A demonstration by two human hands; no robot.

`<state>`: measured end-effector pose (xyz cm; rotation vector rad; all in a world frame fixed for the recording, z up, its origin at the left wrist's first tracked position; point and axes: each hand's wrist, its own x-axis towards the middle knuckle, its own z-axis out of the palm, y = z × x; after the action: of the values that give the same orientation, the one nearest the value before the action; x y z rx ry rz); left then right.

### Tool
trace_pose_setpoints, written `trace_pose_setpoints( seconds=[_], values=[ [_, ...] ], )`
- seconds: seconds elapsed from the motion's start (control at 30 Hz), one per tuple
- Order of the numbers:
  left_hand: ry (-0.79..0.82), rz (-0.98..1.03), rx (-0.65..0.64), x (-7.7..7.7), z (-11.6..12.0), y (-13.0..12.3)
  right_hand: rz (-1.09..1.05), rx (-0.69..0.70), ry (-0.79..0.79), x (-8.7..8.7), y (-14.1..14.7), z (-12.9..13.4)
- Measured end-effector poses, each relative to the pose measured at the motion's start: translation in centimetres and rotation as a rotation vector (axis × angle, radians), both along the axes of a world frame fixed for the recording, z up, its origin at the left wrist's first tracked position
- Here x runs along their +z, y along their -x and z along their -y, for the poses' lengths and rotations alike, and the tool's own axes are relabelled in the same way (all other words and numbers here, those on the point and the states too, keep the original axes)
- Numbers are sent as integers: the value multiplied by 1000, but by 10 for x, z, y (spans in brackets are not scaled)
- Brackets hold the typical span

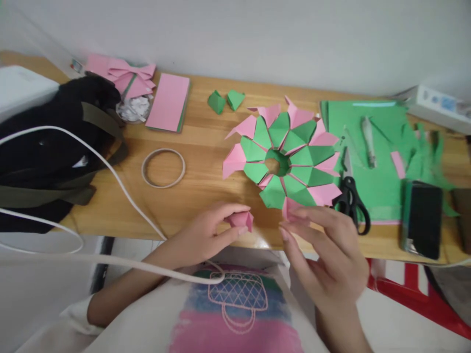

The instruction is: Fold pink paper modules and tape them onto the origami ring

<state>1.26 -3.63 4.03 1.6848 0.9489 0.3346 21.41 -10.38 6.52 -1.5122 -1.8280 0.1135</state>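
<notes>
A ring of folded green and pink paper (307,176) lies on the table, shaped like a flower with a round hole in its middle. My left hand (209,233) pinches a small pink folded paper piece (241,220) between thumb and fingers, just left of the ring's front. At the ring's near edge, my right hand (327,255) has its thumb and fingertips closed on a pink paper tip (290,210). That tip is partly hidden behind the fingers. Two small green folded pieces (217,102) sit behind the ring.
Black scissors (351,201), green paper sheets (382,196), a cutter knife (368,139) and a phone (423,218) lie right. Leftward are a tape ring (163,168), a pink paper stack (168,103) and a black bag (55,147). A white cable (121,262) crosses my left arm.
</notes>
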Motion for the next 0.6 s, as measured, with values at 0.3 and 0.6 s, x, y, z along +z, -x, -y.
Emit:
trace_pose_setpoints(
  seconds=[0.3, 0.6],
  values=[
    [-400, -92, -122, -20, -12, -9, 218, -80, 19, -15, 7, -18],
    [-393, -37, -117, -19, -18, -3, 220, -67, 23, -18, 5, -21]
  ],
)
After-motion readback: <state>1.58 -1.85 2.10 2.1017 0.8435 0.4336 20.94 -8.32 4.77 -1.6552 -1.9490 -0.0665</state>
